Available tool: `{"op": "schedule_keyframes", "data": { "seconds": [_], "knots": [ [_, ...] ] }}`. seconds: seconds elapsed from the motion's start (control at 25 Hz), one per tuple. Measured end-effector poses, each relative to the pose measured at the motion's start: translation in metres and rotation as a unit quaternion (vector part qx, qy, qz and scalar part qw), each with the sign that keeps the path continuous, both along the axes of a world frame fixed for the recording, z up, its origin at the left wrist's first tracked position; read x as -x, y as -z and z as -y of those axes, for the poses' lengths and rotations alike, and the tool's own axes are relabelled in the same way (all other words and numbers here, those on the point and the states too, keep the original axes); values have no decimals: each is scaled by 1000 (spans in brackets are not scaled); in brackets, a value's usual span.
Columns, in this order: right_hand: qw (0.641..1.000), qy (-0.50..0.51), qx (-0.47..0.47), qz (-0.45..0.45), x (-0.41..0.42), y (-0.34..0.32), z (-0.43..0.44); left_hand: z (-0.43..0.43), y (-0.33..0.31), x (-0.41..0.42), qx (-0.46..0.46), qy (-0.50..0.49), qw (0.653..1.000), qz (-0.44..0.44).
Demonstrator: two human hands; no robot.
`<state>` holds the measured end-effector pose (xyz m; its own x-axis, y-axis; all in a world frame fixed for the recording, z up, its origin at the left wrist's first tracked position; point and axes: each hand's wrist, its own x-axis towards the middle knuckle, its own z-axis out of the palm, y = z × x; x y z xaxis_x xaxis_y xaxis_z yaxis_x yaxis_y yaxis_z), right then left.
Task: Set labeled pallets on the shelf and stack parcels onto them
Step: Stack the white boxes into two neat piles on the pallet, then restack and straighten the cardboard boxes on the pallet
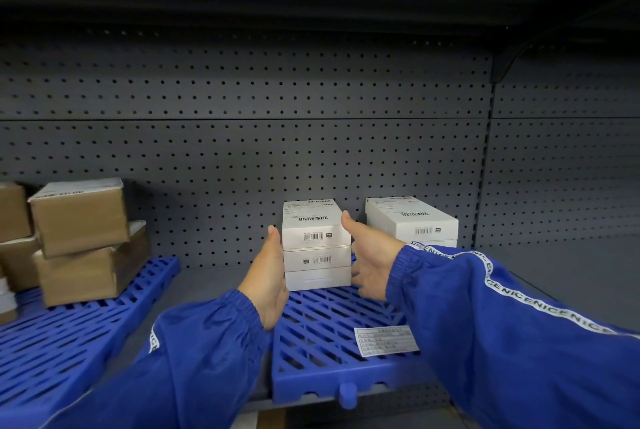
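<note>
Squarely between both hands: white stack (317, 245), three parcels high, just right of frame centre, standing on right pallet (332, 331) near its back edge. Long axes of those parcels running away from the viewer toward pegboard (242, 151); short barcoded ends facing the camera. Left hand (270, 276) flat against the stack's left side, thumb up by the top parcel. Right hand (370, 255) pressed to the right side, thumb raised at the top corner, fingers low by the bottom parcel. Neither hand closed around anything, both open-palmed, squeezing the stack between them; both equally near. Judged as squaring or seating the stack, so the next move likely a small nudge back or a release.

Just right of it, second white stack (412, 220), narrow gap between, partly hidden by the right sleeve (502, 307). Paper label (386, 340) lying on the pallet's front grid, nothing else on that front half. Bare grey shelf (207, 286) between pallets. At left of frame, left pallet (69, 342) bearing brown boxes (79, 241), top one tilted, more cut off by the edge.
</note>
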<state>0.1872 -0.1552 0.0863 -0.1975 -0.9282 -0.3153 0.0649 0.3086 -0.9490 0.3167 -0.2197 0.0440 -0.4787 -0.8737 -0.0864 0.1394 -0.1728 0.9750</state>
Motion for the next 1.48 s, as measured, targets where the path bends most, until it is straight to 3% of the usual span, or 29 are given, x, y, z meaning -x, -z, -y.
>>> {"op": "schedule_keyframes", "data": {
  "seconds": [0.52,0.72,1.04,1.16,1.32,1.48],
  "knots": [
    [1000,13,0,19,-7,-1,1,2,2,-1,20,0,1000,-1],
    [999,-29,0,-18,-9,-13,-10,-32,-25,-18,-5,0,999,46],
    [992,-81,80,-55,-111,-62,-22,-11,-71,-146,90,-98,991,10],
    [989,-111,84,-57,-166,-61,-8,-20,-87,-207,149,-114,982,36],
    [987,-141,73,-20,-231,-51,16,-21,-107,-292,223,-218,946,85],
    [987,-146,67,-15,-275,-38,41,0,-104,-360,186,-314,923,123]
  ]
}}
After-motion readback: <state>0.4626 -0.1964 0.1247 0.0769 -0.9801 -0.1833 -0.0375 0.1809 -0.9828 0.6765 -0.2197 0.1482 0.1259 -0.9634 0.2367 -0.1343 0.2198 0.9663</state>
